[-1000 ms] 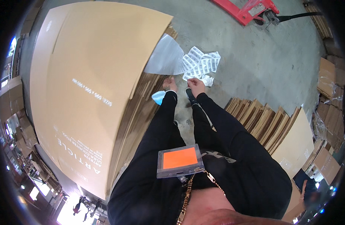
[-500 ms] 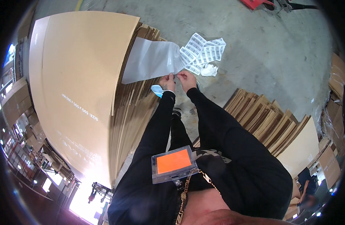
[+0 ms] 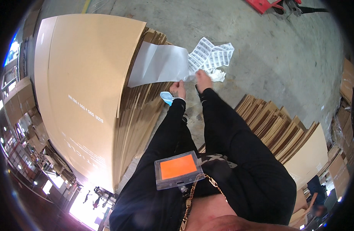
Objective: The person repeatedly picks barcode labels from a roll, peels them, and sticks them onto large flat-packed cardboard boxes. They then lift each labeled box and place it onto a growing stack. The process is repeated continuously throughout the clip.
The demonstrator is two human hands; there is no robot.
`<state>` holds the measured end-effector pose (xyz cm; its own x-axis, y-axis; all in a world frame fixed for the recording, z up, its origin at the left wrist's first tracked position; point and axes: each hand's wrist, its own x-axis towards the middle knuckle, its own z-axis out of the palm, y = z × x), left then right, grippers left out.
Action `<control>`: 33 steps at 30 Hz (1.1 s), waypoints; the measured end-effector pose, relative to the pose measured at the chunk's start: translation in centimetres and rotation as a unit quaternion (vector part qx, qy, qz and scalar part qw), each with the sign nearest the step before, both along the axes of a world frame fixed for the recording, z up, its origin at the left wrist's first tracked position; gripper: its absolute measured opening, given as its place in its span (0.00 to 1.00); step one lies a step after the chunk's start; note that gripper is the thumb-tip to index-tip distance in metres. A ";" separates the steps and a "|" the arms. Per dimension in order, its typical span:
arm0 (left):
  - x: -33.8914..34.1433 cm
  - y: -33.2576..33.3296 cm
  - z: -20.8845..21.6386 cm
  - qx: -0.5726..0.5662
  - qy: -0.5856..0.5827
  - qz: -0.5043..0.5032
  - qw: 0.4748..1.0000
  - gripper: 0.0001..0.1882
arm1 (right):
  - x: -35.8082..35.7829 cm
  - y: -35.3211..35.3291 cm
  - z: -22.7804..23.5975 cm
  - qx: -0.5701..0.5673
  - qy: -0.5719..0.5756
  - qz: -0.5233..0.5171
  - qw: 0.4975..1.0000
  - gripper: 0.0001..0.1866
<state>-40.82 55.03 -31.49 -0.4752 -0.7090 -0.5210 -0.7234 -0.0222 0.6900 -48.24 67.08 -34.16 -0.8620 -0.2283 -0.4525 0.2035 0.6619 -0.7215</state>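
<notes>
A long white strip of label paper (image 3: 159, 63) hangs over the edge of a tall cardboard stack (image 3: 80, 84) on my left. Its far end, a folded run of barcode labels (image 3: 213, 56), lies toward the floor beyond my hands. My left hand (image 3: 178, 89) pinches the strip's near edge, fingers closed. Close to its right, my right hand (image 3: 204, 81) is closed near the strip and slightly blurred; what its fingers hold is hidden. A light blue face mask (image 3: 166, 97) is beside my left wrist. Crumpled white paper (image 3: 217, 75) sits just past my right hand.
A lower stack of flat cardboard (image 3: 275, 127) stands on my right. Red equipment (image 3: 261, 5) is on the concrete floor (image 3: 277, 57) at the far right. A badge holder with an orange card (image 3: 179, 167) hangs from my neck. Another person (image 3: 315, 196) is at the lower right edge.
My right hand has moved away from my left, to the right and slightly farther out. The left hand keeps its pinch on the strip. The view has shifted a little.
</notes>
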 end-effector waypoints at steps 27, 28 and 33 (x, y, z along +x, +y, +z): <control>22.3 -4.4 44.6 -0.516 0.203 -0.166 0.815 0.15 | 17.1 -7.3 40.2 -0.409 0.011 0.166 0.897 0.14; 24.4 -5.4 45.5 -0.541 0.190 -0.152 0.805 0.14 | 18.8 -8.8 40.6 -0.419 0.006 0.185 0.889 0.14; 34.4 -8.5 48.1 -0.616 0.142 -0.100 0.768 0.08 | 27.6 -14.7 43.6 -0.459 -0.012 0.247 0.853 0.16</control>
<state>-6.46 46.48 16.59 -0.6089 -0.4792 0.6321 -0.4439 0.8663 0.2291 -20.67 52.40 9.46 -0.5518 -0.8284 0.0969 0.0846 -0.1711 -0.9816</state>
